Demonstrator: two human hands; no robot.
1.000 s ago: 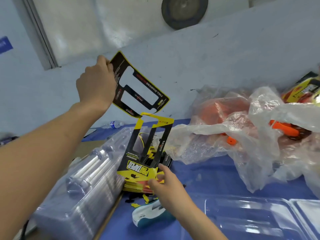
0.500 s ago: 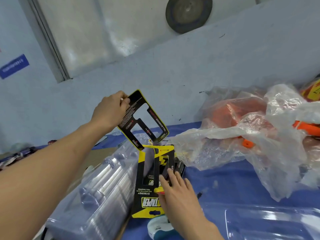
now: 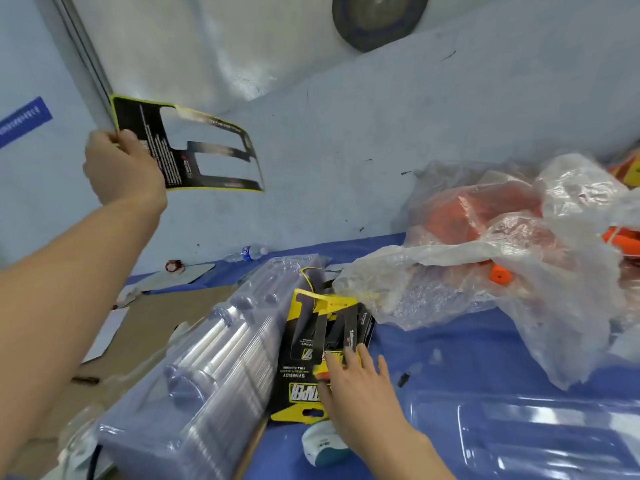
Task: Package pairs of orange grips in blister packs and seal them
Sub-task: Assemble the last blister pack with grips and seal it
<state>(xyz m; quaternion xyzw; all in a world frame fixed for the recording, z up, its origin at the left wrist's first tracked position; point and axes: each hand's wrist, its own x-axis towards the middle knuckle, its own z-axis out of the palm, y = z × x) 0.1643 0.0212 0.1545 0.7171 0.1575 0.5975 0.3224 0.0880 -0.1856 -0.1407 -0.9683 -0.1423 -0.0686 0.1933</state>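
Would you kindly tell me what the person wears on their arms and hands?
Nothing visible: the left hand and right hand are bare, without gloves, rings or a watch, and both forearms are uncovered, with no sleeve in view.

A pale blue wall (image 3: pixel 381 133), scuffed with small dark marks, runs behind the bench. High on it sits a round dark disc (image 3: pixel 379 19), cut off by the top edge, beside a whitish panel (image 3: pixel 207 39) with a grey frame strip (image 3: pixel 83 53) along its left side. A blue label (image 3: pixel 24 121) is stuck further left. A blue table cover (image 3: pixel 450 341) lies over the bench. At the wall's foot a clear water bottle (image 3: pixel 246 253) lies on its side; near it a small red-and-white object (image 3: pixel 174 266) rests on a white sheet (image 3: pixel 180 277). Brown cardboard (image 3: pixel 166 317) lies flat at left. A white-and-teal object (image 3: pixel 322 443) sits near the bottom edge, and a small dark scrap (image 3: pixel 402 379) lies on the cover.
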